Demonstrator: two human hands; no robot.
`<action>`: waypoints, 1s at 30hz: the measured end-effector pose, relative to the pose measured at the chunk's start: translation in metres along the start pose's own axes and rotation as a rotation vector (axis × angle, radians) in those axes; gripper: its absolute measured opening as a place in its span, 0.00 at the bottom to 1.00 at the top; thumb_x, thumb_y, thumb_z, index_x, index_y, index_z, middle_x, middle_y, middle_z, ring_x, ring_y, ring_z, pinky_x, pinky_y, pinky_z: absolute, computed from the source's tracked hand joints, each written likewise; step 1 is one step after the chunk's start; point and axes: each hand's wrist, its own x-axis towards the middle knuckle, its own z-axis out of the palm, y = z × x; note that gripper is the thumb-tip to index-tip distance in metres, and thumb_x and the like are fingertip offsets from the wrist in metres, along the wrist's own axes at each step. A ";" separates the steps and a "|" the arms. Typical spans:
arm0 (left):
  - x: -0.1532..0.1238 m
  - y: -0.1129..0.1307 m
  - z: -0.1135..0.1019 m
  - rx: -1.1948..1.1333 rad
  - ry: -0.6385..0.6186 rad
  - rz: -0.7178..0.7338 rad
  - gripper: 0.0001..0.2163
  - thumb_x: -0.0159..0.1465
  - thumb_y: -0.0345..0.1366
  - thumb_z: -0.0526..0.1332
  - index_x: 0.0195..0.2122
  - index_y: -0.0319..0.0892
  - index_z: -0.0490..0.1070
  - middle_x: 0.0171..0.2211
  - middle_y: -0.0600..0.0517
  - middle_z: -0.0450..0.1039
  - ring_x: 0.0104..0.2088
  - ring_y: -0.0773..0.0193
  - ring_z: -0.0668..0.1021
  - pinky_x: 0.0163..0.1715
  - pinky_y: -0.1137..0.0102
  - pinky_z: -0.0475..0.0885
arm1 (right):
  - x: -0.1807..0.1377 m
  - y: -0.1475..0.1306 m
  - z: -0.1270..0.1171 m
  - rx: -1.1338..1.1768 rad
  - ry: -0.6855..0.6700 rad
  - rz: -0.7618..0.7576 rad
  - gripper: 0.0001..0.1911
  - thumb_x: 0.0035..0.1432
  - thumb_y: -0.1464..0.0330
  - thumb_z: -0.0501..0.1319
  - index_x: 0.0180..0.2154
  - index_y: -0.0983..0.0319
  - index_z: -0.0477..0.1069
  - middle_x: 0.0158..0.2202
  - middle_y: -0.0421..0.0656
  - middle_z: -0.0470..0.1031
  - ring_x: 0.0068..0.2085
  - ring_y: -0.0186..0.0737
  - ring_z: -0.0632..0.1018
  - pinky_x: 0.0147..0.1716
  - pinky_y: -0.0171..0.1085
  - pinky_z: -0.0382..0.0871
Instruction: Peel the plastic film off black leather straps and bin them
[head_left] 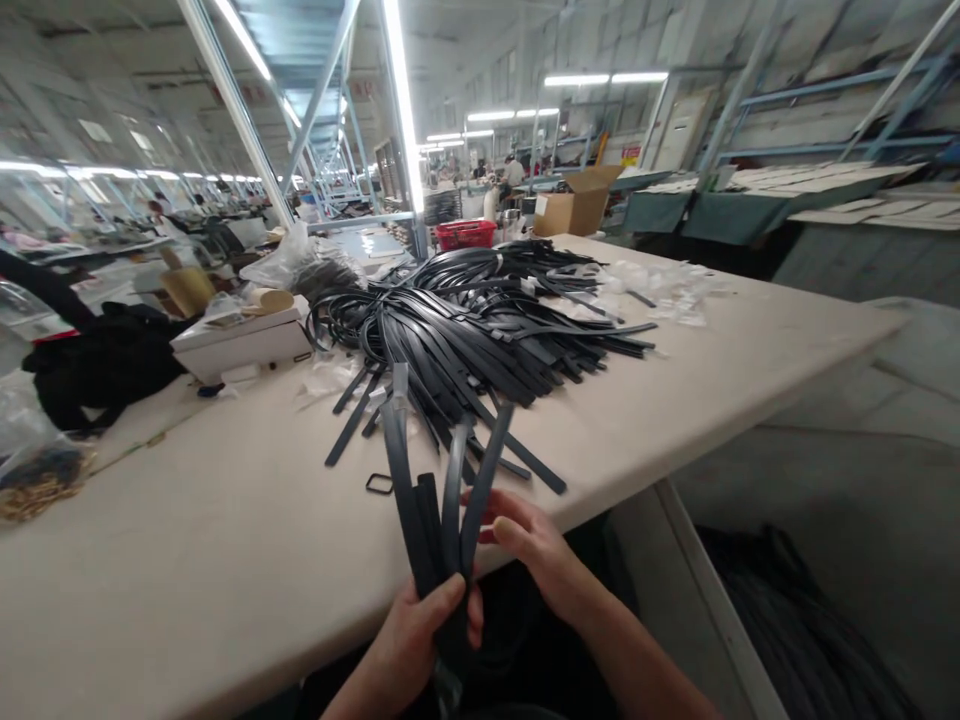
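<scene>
My left hand (420, 630) is closed around a bundle of flat black straps (420, 540) at the table's near edge. Their upper ends fan out above my fist, and one carries a clear plastic piece (400, 382) at its tip. Beside the rightmost strap is my right hand (529, 545), thumb and fingers apart. Its fingertips reach partly behind that strap; whether they touch it I cannot tell. A small black rectangular ring (379, 484) lies on the table left of the bundle. Beyond it spreads a large heap of similar black straps (450, 340).
On the pale table (247, 560), a white box (240, 345) and a black bag (97, 365) are at left. A red basket (465, 235) and an open cardboard box (574, 210) stand at the back. Clear plastic scraps (675, 290) lie right of the heap.
</scene>
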 end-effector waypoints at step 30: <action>-0.008 -0.040 0.004 0.475 -0.370 -0.121 0.20 0.60 0.52 0.64 0.40 0.39 0.75 0.29 0.50 0.76 0.31 0.63 0.73 0.36 0.69 0.66 | -0.003 -0.025 -0.003 0.203 0.248 0.063 0.08 0.48 0.66 0.70 0.29 0.63 0.75 0.23 0.35 0.75 0.23 0.31 0.74 0.25 0.30 0.70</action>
